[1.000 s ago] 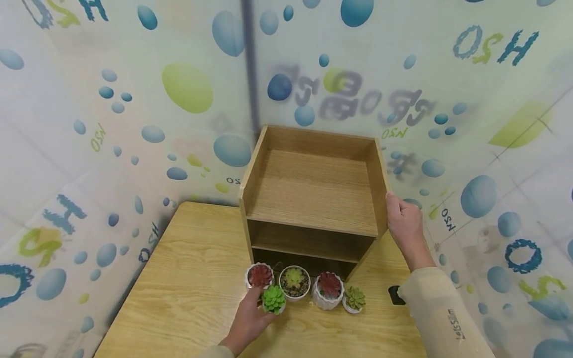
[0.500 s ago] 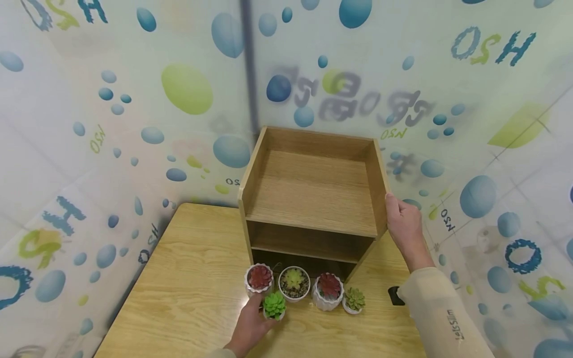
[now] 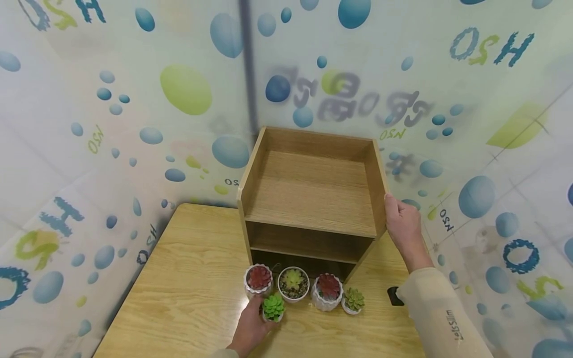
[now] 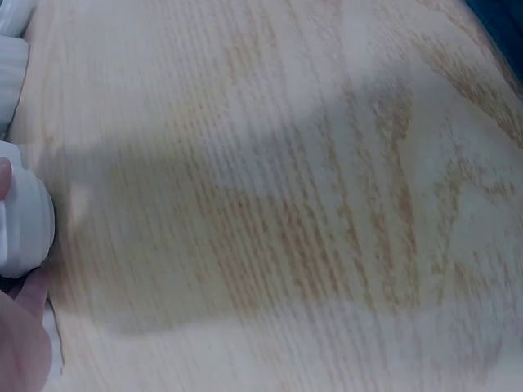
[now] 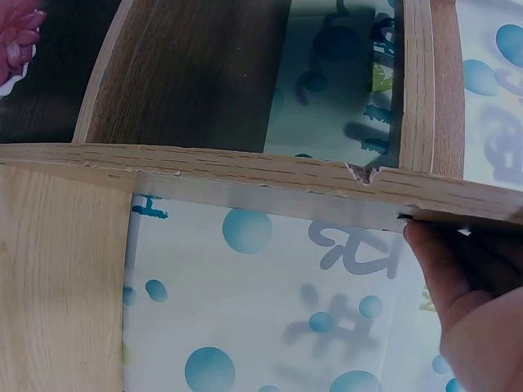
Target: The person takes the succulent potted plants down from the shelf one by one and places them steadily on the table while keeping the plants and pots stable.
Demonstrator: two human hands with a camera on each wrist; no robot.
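Note:
My left hand [image 3: 251, 325] holds a small potted succulent [image 3: 273, 308] with bright green leaves at the table's front. In the left wrist view only part of its white pot [image 4: 26, 216] shows, with fingers about it. My right hand [image 3: 404, 226] grips the right side panel of a wooden desktop shelf [image 3: 313, 194]; in the right wrist view its thumb lies against the panel's outer face, and the other fingers are partly hidden. Before the shelf stand a red succulent [image 3: 258, 277], a yellow-green succulent [image 3: 293, 283], another red succulent [image 3: 328, 287] and a small green succulent [image 3: 354, 299], all in white pots.
The wood-grain table [image 3: 192, 268] stands in a corner between patterned wall sheets [image 3: 188, 149]. A small black object [image 3: 395, 296] lies by the right sleeve. The shelf has a top tray and lower compartments; its front edge [image 5: 359, 171] is chipped.
The left hand has brought the bright green succulent slightly toward the table's front, away from the red one behind it. The right hand keeps its place on the shelf's side.

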